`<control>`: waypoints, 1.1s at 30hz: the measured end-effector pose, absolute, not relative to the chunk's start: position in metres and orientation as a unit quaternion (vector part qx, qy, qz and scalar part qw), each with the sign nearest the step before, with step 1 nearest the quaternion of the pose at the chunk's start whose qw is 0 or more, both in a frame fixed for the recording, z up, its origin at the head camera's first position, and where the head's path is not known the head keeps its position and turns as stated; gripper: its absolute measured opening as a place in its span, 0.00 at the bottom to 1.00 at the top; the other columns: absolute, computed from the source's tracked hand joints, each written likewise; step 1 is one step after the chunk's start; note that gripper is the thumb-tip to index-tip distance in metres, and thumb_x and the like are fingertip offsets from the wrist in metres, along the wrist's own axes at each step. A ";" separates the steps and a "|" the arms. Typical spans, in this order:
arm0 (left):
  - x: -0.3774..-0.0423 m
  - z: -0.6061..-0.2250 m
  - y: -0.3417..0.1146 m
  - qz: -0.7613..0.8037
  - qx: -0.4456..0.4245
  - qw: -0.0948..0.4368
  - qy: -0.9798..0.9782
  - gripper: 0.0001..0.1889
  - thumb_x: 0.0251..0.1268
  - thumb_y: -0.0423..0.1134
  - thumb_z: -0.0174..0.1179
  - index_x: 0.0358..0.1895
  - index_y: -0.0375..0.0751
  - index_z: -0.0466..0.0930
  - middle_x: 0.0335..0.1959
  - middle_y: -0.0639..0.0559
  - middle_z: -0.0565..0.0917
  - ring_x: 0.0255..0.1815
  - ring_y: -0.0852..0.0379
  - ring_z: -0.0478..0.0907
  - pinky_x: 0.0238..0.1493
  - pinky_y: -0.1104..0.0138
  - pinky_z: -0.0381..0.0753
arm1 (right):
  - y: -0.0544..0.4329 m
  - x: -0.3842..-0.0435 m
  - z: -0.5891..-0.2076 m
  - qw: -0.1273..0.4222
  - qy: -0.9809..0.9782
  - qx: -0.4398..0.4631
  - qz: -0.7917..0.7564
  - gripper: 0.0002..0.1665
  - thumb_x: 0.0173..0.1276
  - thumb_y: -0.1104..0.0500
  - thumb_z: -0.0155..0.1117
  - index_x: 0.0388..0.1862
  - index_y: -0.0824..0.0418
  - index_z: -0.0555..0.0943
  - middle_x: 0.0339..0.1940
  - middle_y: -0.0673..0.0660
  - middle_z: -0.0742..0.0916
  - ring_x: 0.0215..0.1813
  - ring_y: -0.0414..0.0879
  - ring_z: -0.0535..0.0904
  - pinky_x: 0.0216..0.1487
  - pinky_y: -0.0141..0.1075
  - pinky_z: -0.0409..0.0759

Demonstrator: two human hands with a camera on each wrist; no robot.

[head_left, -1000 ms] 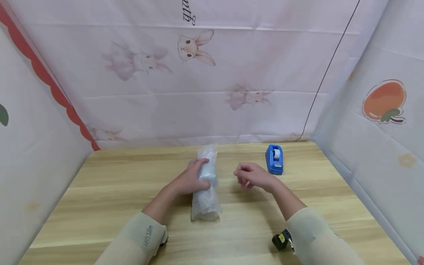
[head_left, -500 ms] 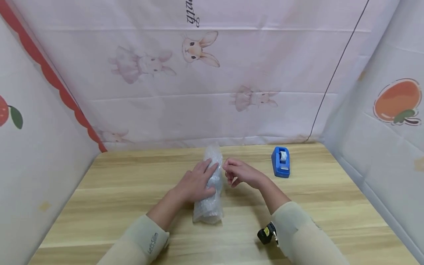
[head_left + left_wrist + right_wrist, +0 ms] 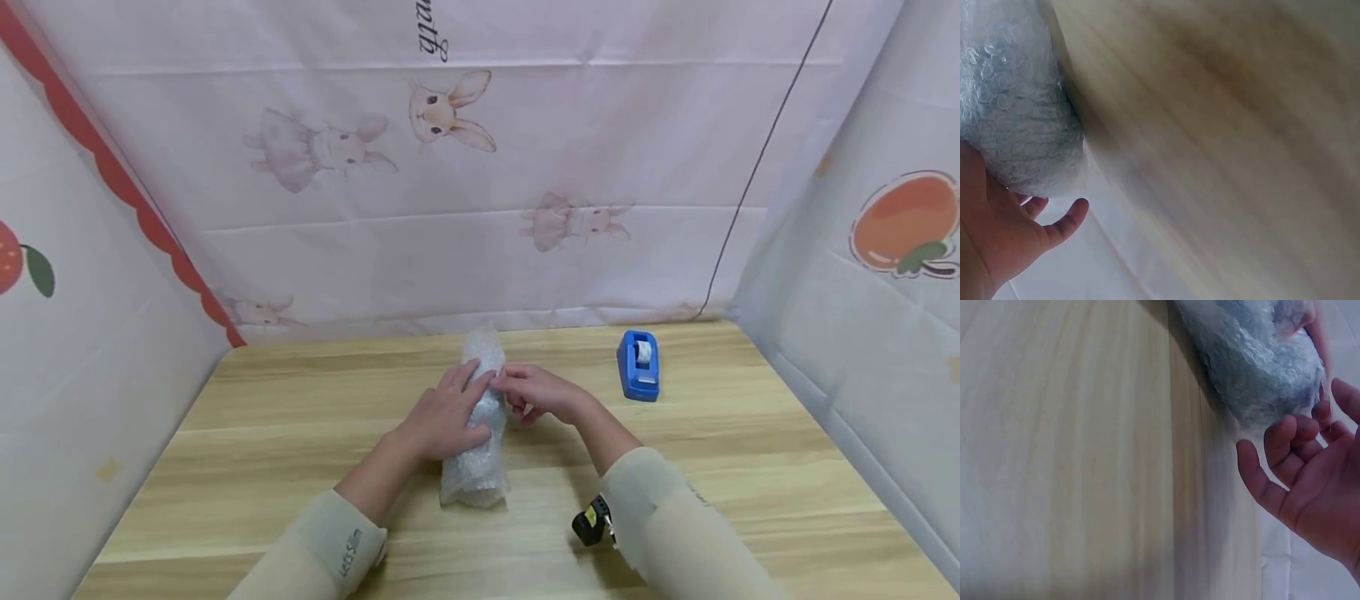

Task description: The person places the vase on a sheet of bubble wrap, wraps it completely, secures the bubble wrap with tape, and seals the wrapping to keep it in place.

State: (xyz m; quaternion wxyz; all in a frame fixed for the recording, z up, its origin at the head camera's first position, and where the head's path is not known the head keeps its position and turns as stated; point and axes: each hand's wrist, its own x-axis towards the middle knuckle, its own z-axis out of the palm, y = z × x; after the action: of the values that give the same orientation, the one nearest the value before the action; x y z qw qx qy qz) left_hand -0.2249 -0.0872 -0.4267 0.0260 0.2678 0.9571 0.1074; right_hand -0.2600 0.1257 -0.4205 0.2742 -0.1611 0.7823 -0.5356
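A long roll of bubble wrap [image 3: 480,467] lies lengthwise on the wooden table, with something bluish inside, its kind hidden by the layers. My left hand [image 3: 448,417] rests across the roll's left side and top, fingers spread and fairly straight, thumb lower down. From the right, my right hand [image 3: 542,392] has its bent index finger and thumb right at the roll's upper right edge, close to the left fingertips. In the right wrist view its other fingers [image 3: 1279,450] curl loosely beside the bubble wrap [image 3: 1254,362]. I cannot tell whether the right fingertips pinch anything thin.
A blue tape dispenser [image 3: 639,367] with a roll of tape stands at the back right of the table [image 3: 300,400]. Printed cloth [image 3: 375,267] hangs along the back and both sides. A small black device [image 3: 591,522] hangs at my right sleeve.
My right hand has moved left from beside the dispenser to the bubble wrap's edge. My left hand has loosened from gripping the roll to lying flatter over it.
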 end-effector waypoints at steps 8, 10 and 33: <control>-0.224 -0.424 -0.087 0.124 0.263 0.033 0.956 0.43 0.60 0.58 0.53 0.79 0.56 0.49 0.81 0.51 0.47 0.79 0.49 0.47 0.62 0.42 0.69 | 0.121 -0.259 -0.428 0.265 0.780 -0.125 -0.553 0.25 0.74 0.41 0.56 0.34 0.63 0.71 0.19 0.52 0.70 0.22 0.45 0.68 0.23 0.36 0.71; -0.223 -0.423 -0.087 0.127 0.262 0.037 0.956 0.44 0.60 0.58 0.53 0.80 0.56 0.47 0.81 0.50 0.46 0.80 0.48 0.47 0.64 0.42 0.69 | 0.120 -0.258 -0.431 0.273 0.777 -0.105 -0.558 0.26 0.72 0.39 0.57 0.29 0.61 0.70 0.16 0.51 0.69 0.21 0.45 0.67 0.22 0.35 0.68; -0.225 -0.428 -0.083 0.147 0.250 0.046 0.956 0.35 0.65 0.56 0.48 0.77 0.64 0.54 0.81 0.50 0.45 0.80 0.47 0.48 0.60 0.39 0.70 | 0.136 -0.262 -0.467 0.382 0.654 -0.074 -0.648 0.21 0.78 0.43 0.49 0.44 0.59 0.75 0.33 0.55 0.83 0.39 0.47 0.84 0.39 0.41 0.85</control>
State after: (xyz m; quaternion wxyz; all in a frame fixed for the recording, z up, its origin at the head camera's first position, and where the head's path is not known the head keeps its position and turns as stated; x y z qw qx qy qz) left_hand -0.2247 -0.0828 -0.4277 0.0461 0.2502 0.9559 0.1468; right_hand -0.2617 0.1365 -0.4669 0.3822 -0.0738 0.6545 -0.6482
